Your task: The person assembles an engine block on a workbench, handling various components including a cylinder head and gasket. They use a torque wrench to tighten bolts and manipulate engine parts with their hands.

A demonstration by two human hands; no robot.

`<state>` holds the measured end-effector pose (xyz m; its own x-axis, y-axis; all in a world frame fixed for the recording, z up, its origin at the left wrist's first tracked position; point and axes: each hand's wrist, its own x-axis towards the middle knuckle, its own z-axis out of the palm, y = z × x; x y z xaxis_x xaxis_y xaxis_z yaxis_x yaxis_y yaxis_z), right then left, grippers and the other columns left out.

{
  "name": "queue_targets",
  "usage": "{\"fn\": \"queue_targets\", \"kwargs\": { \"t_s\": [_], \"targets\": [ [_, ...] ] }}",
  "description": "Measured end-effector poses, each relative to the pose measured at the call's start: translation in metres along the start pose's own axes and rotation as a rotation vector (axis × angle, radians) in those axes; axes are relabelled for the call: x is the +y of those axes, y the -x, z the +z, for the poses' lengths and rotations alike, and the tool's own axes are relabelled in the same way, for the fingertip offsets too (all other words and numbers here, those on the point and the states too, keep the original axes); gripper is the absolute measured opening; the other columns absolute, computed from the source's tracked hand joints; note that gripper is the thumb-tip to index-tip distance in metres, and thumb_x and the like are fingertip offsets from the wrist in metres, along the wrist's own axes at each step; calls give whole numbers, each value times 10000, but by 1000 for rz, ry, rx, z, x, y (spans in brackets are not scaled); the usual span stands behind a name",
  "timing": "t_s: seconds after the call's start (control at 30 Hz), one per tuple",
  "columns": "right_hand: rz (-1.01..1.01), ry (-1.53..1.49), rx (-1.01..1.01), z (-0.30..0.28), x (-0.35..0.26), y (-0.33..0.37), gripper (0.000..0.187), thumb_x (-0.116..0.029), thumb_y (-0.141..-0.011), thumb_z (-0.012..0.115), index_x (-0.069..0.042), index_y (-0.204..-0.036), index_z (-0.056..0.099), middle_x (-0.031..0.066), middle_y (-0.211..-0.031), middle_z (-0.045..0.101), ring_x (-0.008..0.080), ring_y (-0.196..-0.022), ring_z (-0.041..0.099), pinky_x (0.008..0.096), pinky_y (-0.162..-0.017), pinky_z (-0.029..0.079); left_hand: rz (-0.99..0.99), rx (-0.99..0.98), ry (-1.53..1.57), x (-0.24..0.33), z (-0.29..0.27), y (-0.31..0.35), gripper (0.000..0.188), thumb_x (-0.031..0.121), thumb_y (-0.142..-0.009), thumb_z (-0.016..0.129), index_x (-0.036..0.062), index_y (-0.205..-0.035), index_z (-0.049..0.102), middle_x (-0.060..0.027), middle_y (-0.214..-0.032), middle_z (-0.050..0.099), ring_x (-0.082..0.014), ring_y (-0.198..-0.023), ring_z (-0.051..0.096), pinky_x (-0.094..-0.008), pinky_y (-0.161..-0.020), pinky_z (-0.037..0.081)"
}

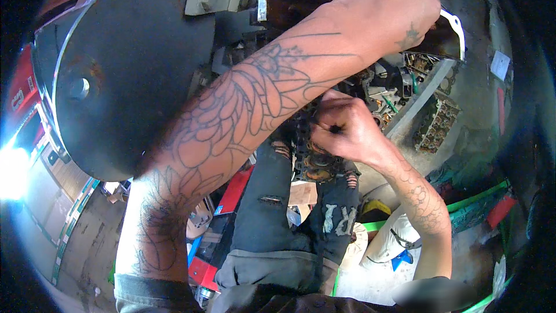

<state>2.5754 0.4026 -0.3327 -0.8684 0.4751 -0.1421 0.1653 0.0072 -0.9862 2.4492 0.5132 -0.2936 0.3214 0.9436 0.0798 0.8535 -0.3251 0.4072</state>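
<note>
My right hand (349, 128) is curled fistlike by the engine casting (315, 168); my left hand (389, 10) stretches across, fingers hidden, grip I can't tell.

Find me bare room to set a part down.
The large dark round disc looks bare between its small shiny fitting and the tattooed left forearm, though I can't tell if it's level. Bare grey surface shows between the dirty rectangular metal casting and white paper sheet. Crowded: assorted small metal parts beyond the right hand.
</note>
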Motion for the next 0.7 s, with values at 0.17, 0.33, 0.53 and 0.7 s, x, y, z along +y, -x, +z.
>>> {"fn": "queue_targets", "kwargs": {
  "t_s": [0.17,0.33,0.53,0.7],
  "targets": [
    [75,-69,40,-10,0,-2,211,-37,-648,644,-22,-504,491,98,-491,481,246,-500,448,358,-631,428,0,34,-1,0,-6,5,137,119,-741,550,46,-711,663,-145,-724,666,-279,-657,663,-378,-592,489],
    [214,-351,35,-53,32,9,292,19,-625,589,-34,-460,354,7,-453,341,137,-492,304,273,-618,362,9,65,-11,-3,-10,6,134,120,-739,560,54,-694,668,-142,-727,666,-275,-660,663,-379,-593,485],
    [265,-111,-58,-47,20,16,252,-65,-650,610,-26,-481,427,53,-456,399,172,-472,365,313,-508,344,4,-49,-28,6,-21,4,139,142,-749,565,64,-711,673,-140,-742,668,-278,-680,664,-383,-599,486],
    [288,82,231,53,-17,-49,165,-197,-674,665,-35,-687,639,171,-693,623,367,-688,599,443,-676,486,-93,-199,-53,6,-26,-5,241,244,-835,557,51,-739,665,-153,-727,663,-303,-672,658,-415,-611,485]
  ]
}}
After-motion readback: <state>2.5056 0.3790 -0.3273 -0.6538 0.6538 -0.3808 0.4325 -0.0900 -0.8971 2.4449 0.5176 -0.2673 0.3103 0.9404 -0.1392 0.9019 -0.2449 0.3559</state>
